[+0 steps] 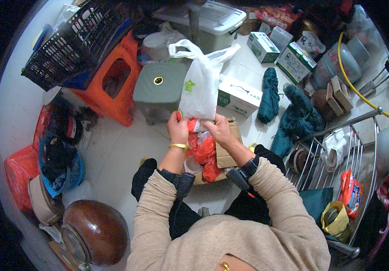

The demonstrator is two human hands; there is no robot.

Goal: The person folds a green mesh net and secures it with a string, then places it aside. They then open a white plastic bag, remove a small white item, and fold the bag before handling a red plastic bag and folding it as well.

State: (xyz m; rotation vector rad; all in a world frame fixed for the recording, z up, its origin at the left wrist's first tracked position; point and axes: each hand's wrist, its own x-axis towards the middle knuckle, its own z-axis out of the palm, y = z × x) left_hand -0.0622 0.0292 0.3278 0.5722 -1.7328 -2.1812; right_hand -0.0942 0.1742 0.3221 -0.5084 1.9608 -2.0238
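Both my hands grip the lower end of a white plastic carrier bag (199, 91) with green print, its handles pointing away from me. My left hand (178, 129) pinches the bag's left bottom corner, where a bit of red shows by the fingers. At the right bottom corner, my right hand (220, 130) holds the gathered plastic. Below my hands, crumpled red plastic bags (205, 155) lie in an open cardboard box (227, 152) between my feet. The fingers partly hide the bag's lower edge.
A grey-green stool (160, 83) stands just beyond my left hand, near an orange plastic stool (120, 81). Milk cartons (240, 96) and dark green net bundles (269, 96) lie ahead right. A metal rack (336, 152) is right; a brown ceramic jar (96, 230) lies left.
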